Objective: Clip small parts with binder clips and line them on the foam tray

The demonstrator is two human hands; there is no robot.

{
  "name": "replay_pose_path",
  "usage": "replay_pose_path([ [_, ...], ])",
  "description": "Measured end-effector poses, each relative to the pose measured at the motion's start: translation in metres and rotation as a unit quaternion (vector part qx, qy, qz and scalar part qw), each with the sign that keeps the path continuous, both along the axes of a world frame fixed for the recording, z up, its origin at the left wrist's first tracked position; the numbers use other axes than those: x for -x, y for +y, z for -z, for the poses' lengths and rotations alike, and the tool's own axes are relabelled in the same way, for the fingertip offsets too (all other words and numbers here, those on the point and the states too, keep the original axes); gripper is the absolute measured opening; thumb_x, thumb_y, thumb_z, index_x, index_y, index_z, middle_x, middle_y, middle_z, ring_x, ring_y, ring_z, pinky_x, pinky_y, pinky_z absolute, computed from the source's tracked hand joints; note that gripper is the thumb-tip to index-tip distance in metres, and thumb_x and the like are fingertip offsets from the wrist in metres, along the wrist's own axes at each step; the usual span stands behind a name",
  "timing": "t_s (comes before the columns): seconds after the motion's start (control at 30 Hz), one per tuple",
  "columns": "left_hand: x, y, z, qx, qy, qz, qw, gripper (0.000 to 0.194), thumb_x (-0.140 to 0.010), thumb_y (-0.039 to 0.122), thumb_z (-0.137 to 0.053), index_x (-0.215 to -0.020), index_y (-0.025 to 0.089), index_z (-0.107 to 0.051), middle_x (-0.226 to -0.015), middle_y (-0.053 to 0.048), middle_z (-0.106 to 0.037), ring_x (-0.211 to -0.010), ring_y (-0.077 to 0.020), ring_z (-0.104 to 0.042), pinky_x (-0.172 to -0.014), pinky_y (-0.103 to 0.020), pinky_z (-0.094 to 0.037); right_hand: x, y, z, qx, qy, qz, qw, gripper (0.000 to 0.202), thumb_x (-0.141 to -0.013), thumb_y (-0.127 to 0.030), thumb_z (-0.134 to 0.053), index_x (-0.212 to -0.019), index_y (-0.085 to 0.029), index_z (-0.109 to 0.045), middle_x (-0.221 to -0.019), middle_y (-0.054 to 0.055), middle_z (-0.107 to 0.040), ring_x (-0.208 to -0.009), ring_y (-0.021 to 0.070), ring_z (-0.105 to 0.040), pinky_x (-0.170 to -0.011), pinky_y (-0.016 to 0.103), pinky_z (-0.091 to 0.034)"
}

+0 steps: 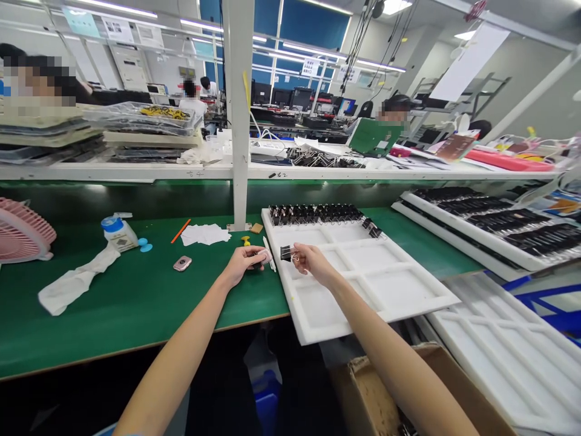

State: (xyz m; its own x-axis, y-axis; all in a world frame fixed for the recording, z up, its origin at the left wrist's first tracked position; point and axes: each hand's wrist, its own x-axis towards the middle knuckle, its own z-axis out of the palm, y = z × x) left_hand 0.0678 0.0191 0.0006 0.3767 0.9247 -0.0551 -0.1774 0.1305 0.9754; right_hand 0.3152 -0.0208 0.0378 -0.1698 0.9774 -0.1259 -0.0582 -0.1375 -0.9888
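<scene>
My left hand is closed around a small pinkish, rounded device with a dark part below it, partly hidden by the fingers. Pinched in my right hand is a black binder clip with wire handles, held just right of the device and above the tray's left edge. A white foam tray lies beneath my right hand, its far compartments lined with several black binder clips. On the green mat to the left rests a pink watch-like device.
Left on the mat are a pink fan, a blue-capped bottle, tissue, white papers and an orange stick. A post stands ahead. Loaded foam trays sit right, above a cardboard box.
</scene>
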Motion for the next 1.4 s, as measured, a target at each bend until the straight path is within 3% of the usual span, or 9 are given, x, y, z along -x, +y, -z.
replay_pose_path([
  [0.1, 0.000, 0.000, -0.001, -0.003, 0.002, 0.016, 1.000, 0.053, -0.066, 0.046, -0.093, -0.106, 0.014, -0.079, -0.095, -0.011, -0.075, -0.067, -0.0165, -0.067, -0.066, -0.031, -0.055, 0.006, -0.001, 0.008, -0.021, -0.039, -0.005, 0.999, 0.051, -0.083, -0.066, -0.069, -0.080, -0.015, -0.065, -0.048, -0.005, -0.043, -0.042, 0.0074, -0.028, -0.043, 0.025, -0.015],
  [0.4, 0.002, -0.003, -0.004, -0.024, 0.026, 0.038, 0.999, 0.049, -0.068, 0.043, -0.091, -0.108, 0.017, -0.079, -0.091, -0.007, -0.074, -0.065, -0.0153, -0.067, -0.062, -0.028, -0.054, 0.002, -0.007, 0.018, -0.128, -0.134, -0.037, 0.982, 0.054, -0.089, -0.068, -0.060, -0.074, -0.016, -0.064, -0.066, 0.000, -0.050, -0.057, 0.0111, -0.035, -0.052, 0.027, -0.025],
  [0.53, 0.000, -0.005, -0.006, -0.054, 0.039, 0.061, 0.996, 0.046, -0.070, 0.040, -0.090, -0.108, 0.015, -0.080, -0.087, -0.006, -0.073, -0.058, -0.0132, -0.064, -0.059, -0.027, -0.052, 0.002, -0.008, 0.020, -0.155, -0.171, -0.058, 0.971, 0.052, -0.094, -0.063, -0.054, -0.087, -0.014, -0.071, -0.068, 0.000, -0.051, -0.060, 0.0120, -0.036, -0.055, 0.027, -0.026],
  [0.7, -0.004, -0.006, -0.007, -0.068, 0.033, 0.082, 0.994, 0.045, -0.070, 0.040, -0.090, -0.105, 0.013, -0.082, -0.093, -0.011, -0.076, -0.065, -0.0153, -0.063, -0.060, -0.029, -0.055, 0.005, -0.010, 0.019, -0.167, -0.191, -0.065, 0.965, 0.049, -0.097, -0.057, -0.052, -0.099, -0.013, -0.074, -0.069, -0.001, -0.048, -0.062, 0.0129, -0.038, -0.057, 0.027, -0.029],
  [1.07, -0.004, -0.005, -0.006, -0.070, 0.064, 0.084, 0.992, 0.043, -0.074, 0.042, -0.086, -0.106, 0.015, -0.081, -0.090, -0.010, -0.077, -0.065, -0.0176, -0.065, -0.065, -0.033, -0.056, 0.009, -0.011, 0.018, -0.178, -0.197, -0.061, 0.962, 0.050, -0.097, -0.059, -0.053, -0.096, -0.015, -0.074, -0.067, 0.000, -0.052, -0.059, 0.0128, -0.041, -0.054, 0.026, -0.031],
  [1.2, -0.001, -0.006, -0.020, -0.119, 0.100, 0.024, 0.988, 0.046, -0.081, 0.048, -0.077, -0.118, 0.020, -0.076, -0.109, -0.013, -0.077, -0.092, -0.0264, -0.071, -0.080, -0.037, -0.057, 0.006, -0.009, 0.012, -0.182, -0.200, -0.003, 0.963, 0.050, -0.094, -0.061, -0.054, -0.079, -0.016, -0.070, -0.062, 0.000, -0.056, -0.058, 0.0145, -0.048, -0.055, 0.027, -0.038],
  [1.3, 0.029, -0.011, -0.029, -0.207, 0.212, -0.133, 0.946, 0.054, -0.085, 0.056, -0.068, -0.127, 0.022, -0.070, -0.128, -0.013, -0.071, -0.113, -0.0302, -0.068, -0.093, -0.041, -0.055, -0.035, -0.002, 0.003, -0.182, -0.213, 0.142, 0.949, 0.051, -0.093, -0.064, -0.049, -0.075, -0.018, -0.065, -0.063, 0.002, -0.059, -0.059, 0.0172, -0.054, -0.060, 0.029, -0.044],
  [1.33, 0.045, -0.014, -0.030, -0.224, 0.283, -0.200, 0.911, 0.056, -0.085, 0.058, -0.066, -0.127, 0.022, -0.069, -0.127, -0.013, -0.071, -0.112, -0.0313, -0.068, -0.095, -0.044, -0.055, -0.056, 0.000, -0.001, -0.184, -0.220, 0.197, 0.938, 0.053, -0.093, -0.065, -0.045, -0.076, -0.018, -0.063, -0.064, 0.003, -0.060, -0.060, 0.0183, -0.055, -0.062, 0.030, -0.045],
  [1.4, 0.084, -0.023, -0.028, -0.227, 0.456, -0.318, 0.800, 0.061, -0.085, 0.064, -0.059, -0.126, 0.020, -0.070, -0.126, -0.016, -0.070, -0.112, -0.0369, -0.067, -0.100, -0.052, -0.052, -0.106, 0.004, -0.008, -0.185, -0.235, 0.300, 0.906, 0.054, -0.093, -0.067, -0.041, -0.082, -0.018, -0.062, -0.069, 0.006, -0.062, -0.066, 0.0209, -0.057, -0.066, 0.033, -0.045],
])
